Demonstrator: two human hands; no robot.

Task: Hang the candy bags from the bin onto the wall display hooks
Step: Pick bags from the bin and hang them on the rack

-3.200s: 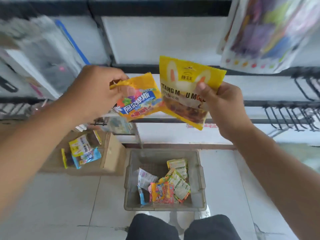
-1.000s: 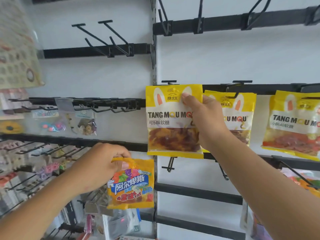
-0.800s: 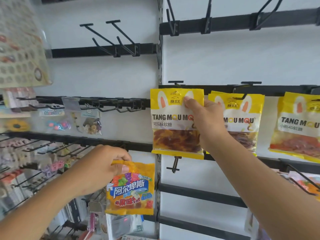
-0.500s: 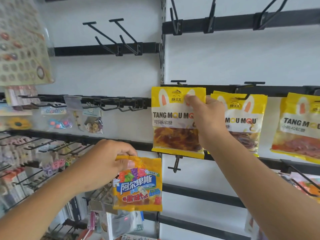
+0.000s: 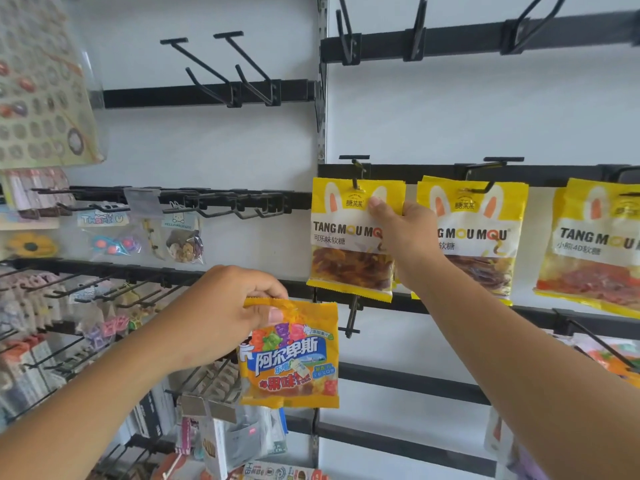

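With right hand pinching rabbit bag, has just threaded it onto hook; grips gummy bag in left hand, not yet hung

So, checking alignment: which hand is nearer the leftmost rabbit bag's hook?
Right: the right hand grips the rabbit bag just under the hook; the left hand holds a gummy bag below.

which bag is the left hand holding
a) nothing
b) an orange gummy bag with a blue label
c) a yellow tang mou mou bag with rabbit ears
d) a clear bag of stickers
B: the left hand pinches the top edge of the orange gummy bag below the rail, while the right hand holds the yellow rabbit-ear bag up at a hook.
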